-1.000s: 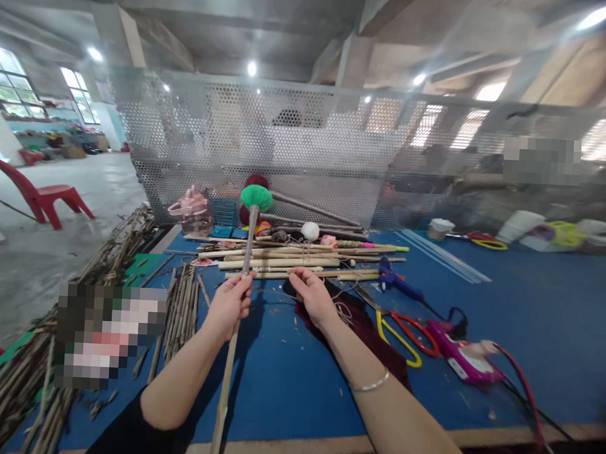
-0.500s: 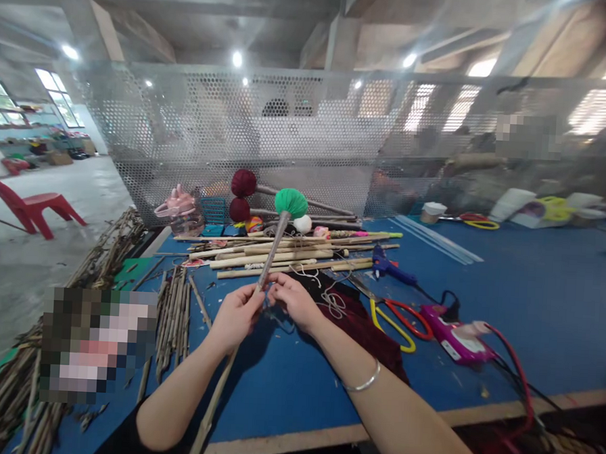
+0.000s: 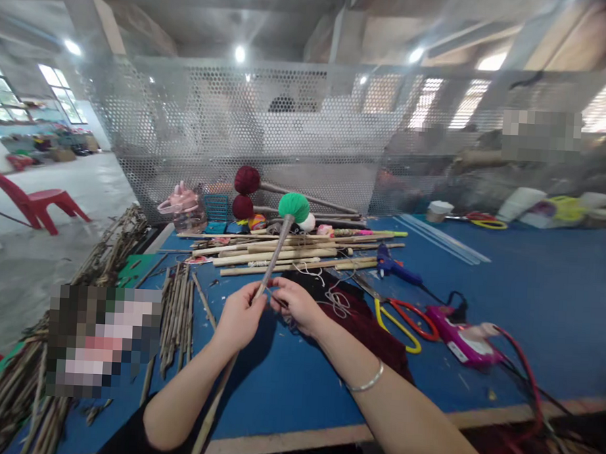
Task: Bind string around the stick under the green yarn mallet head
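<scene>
My left hand (image 3: pixel 240 315) is closed around a wooden stick (image 3: pixel 213 405) that slants up and away from me. A round green head (image 3: pixel 294 207) sits at its far end. Grey yarn (image 3: pixel 278 247) covers the stick between that head and my left fingers. My right hand (image 3: pixel 296 304), with a silver bangle on the wrist, pinches a grey strand that runs to the stick beside my left fingertips. Dark red cloth (image 3: pixel 378 343) lies on the table right of my right hand, with loose pale string (image 3: pixel 338 302) over its dark upper part.
Scissors (image 3: pixel 397 323), a blue glue gun (image 3: pixel 395 266) and a magenta power strip (image 3: pixel 462 337) with cables lie to the right. Pale rods (image 3: pixel 275 258) and two dark red balls (image 3: pixel 247 180) on sticks lie ahead. Twigs (image 3: pixel 176 315) are bunched at left, before a perforated screen (image 3: pixel 238 115).
My right fingers have closed in and now pinch the strand close to the stick. The view has shifted slightly; my left hand keeps its hold.
</scene>
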`<state>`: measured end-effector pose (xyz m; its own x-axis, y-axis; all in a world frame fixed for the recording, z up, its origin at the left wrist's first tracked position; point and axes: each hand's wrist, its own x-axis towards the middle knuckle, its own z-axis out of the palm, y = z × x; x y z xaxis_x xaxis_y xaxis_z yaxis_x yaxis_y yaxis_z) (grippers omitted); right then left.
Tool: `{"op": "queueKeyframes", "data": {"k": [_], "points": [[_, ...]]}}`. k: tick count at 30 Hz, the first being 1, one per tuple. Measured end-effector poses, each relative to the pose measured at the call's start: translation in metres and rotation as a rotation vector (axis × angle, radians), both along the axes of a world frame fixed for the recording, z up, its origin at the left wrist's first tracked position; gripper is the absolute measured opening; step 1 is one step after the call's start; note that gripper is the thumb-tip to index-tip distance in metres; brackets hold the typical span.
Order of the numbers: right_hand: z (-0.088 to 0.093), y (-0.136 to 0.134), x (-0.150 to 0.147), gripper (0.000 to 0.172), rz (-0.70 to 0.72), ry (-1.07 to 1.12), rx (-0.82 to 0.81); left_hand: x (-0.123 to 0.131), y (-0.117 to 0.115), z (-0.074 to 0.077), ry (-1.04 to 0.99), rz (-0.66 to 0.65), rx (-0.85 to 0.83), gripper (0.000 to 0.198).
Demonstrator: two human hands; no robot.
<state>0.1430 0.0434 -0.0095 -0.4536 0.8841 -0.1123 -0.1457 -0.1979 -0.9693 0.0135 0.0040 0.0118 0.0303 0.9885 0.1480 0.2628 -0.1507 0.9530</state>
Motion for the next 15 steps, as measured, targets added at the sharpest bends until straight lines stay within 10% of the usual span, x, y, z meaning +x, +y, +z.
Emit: {"op": "queueKeyframes", "data": {"k": [8, 15], "points": [[0.0000, -0.0035, -0.0020, 0.038, -0.001, 0.081, 0.186, 0.0035, -0.0013, -0.0044, -0.035, -0.017, 0.033, 0.030], [-0.0045, -0.0042, -0.0021, 0.023, -0.140, -0.180, 0.218, 0.0047, -0.0033, -0.0090, 0.107, 0.059, 0.038, 0.029]]}}
